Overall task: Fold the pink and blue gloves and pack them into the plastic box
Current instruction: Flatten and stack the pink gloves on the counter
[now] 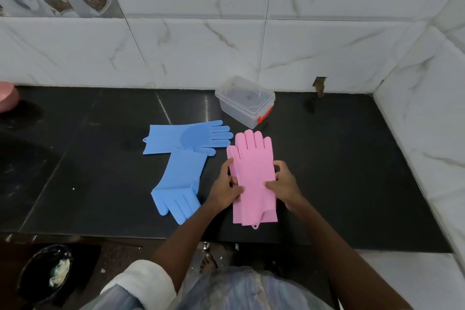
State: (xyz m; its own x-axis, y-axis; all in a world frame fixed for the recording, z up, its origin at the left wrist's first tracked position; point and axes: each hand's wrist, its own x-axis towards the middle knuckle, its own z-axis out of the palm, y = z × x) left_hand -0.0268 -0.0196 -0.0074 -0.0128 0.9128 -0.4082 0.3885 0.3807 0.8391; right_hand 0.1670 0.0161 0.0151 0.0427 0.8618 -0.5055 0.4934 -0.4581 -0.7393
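While both hands, left [226,190] and right [285,187], pinched the stacked pink rubber gloves [253,173] at mid-length, their long axis ran straight away toward the lidded clear plastic box [245,100]. Equally near, either hand could fold.

pink obj [7,95] cut off at left edge, bowl [45,274] contents unclear

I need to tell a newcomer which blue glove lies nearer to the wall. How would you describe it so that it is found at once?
Start at the clear plastic box with the orange latch on the black stone counter. Just left of it lies the far blue silicone glove, flat, fingers pointing right toward the box. Unlike the near blue silicone glove, whose fingers point toward the counter's front edge, it shows a darker bristle patch.
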